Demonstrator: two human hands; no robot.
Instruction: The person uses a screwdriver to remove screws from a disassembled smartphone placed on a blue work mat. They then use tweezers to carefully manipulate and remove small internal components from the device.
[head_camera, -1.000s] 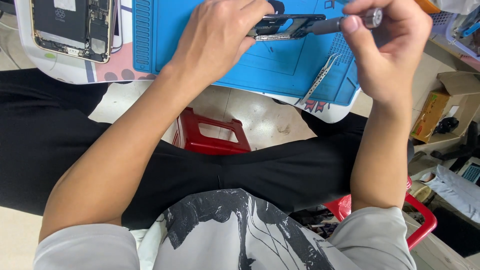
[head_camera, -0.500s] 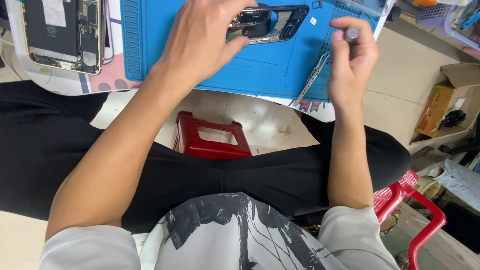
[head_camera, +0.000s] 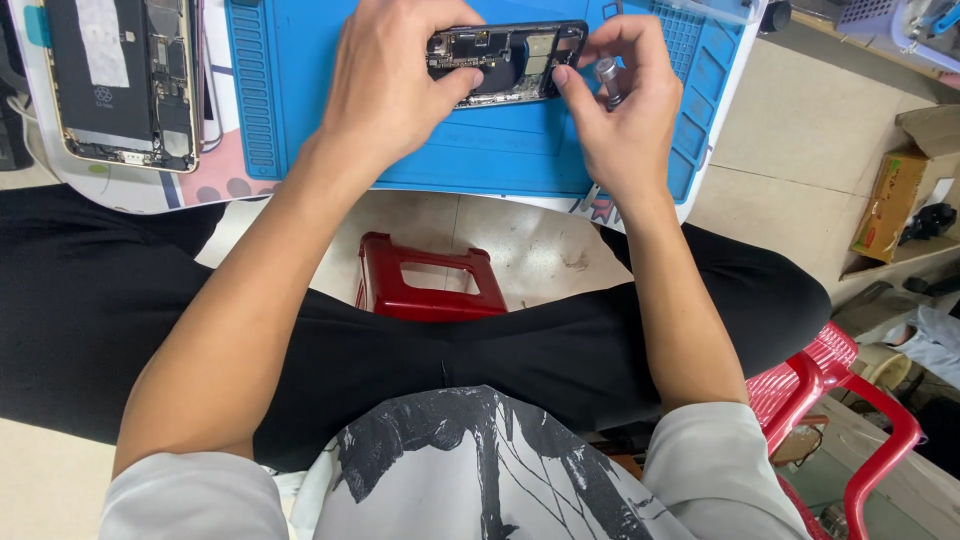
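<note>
An opened black phone (head_camera: 510, 62) with its circuit boards showing lies on a blue work mat (head_camera: 400, 140) on the table. My left hand (head_camera: 395, 85) grips the phone's left end, thumb on its near edge. My right hand (head_camera: 625, 105) touches the phone's right end with the fingertips and holds a small screwdriver with a silver cap (head_camera: 608, 78) in the palm.
A second opened phone (head_camera: 125, 80) lies at the table's left. A red plastic stool (head_camera: 430, 280) stands on the floor below the table's edge, between my knees. A red chair (head_camera: 850, 400) and a cardboard box (head_camera: 900, 200) are to the right.
My right hand has moved left with the screwdriver, up to the phone's right end. The phone has been laid lower on the mat, its inside facing up.
</note>
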